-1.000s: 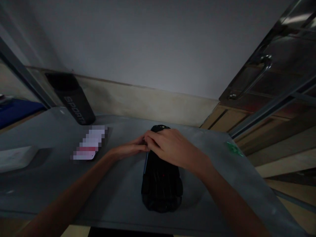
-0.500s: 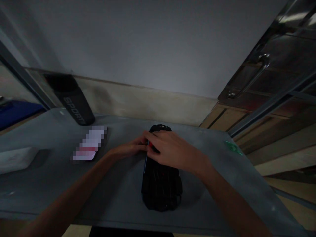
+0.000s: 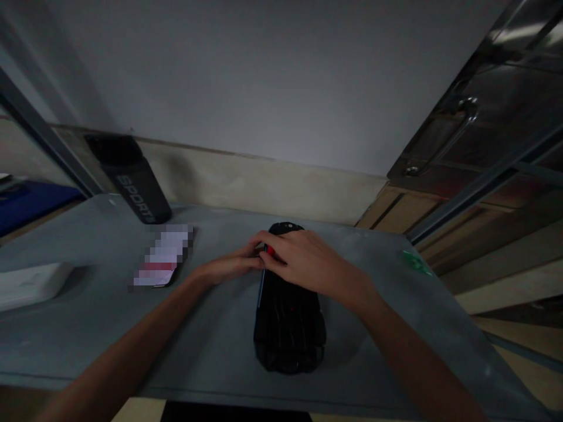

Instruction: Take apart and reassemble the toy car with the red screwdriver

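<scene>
On the grey table lies a long black object [image 3: 290, 334] with rounded ends, shaped like an upturned toy car, with a bluish line down its left edge. Over its upper half reaches my right hand [image 3: 303, 258], thumb and fingers closed around a small red piece [image 3: 270, 250] whose kind I cannot make out. My left hand [image 3: 235, 264] comes in from the left, its fingertips pressed together at the object's left side and meeting those of the right. Whatever the left fingertips hold is hidden.
A phone [image 3: 163, 255] with a blurred screen lies on the left of the table [image 3: 211, 346]. Behind it stands a dark bottle [image 3: 139, 190] marked SPORT. A white case [image 3: 35, 285] is at the far left, a green wrapper [image 3: 416, 262] near the right edge. A wall rises behind.
The fingers of both hands have shifted slightly, and more of the red piece shows between the right fingers. The black object stays in nearly the same place.
</scene>
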